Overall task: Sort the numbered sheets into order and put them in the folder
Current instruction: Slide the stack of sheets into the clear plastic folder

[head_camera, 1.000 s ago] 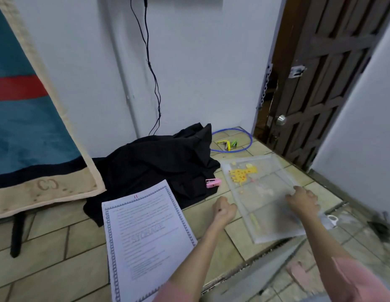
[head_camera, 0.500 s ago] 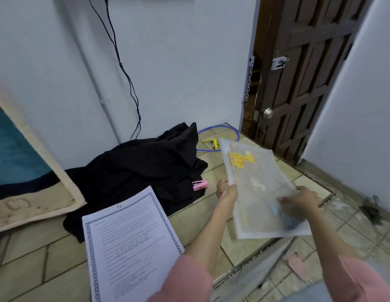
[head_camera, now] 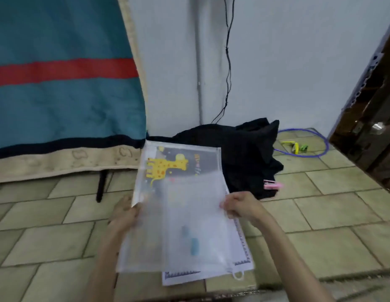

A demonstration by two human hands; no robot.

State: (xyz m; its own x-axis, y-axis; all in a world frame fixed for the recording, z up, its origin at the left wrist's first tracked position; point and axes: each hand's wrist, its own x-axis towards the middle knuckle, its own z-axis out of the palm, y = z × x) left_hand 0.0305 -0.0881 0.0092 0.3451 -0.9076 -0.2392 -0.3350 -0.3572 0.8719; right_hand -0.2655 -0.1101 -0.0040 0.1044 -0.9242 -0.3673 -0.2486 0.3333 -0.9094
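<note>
Though blurred, folder (head_camera: 178,205) btwn both hands.

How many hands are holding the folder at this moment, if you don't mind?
2: the left hand grips the folder at its left edge, the right hand its right edge.

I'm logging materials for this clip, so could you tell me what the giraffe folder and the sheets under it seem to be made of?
The folder looks like thin, frosted translucent plastic: the dark cloth and the sheets show through it, and it has a zip pull. The sheets look like plain matte white paper with a printed border.
</note>
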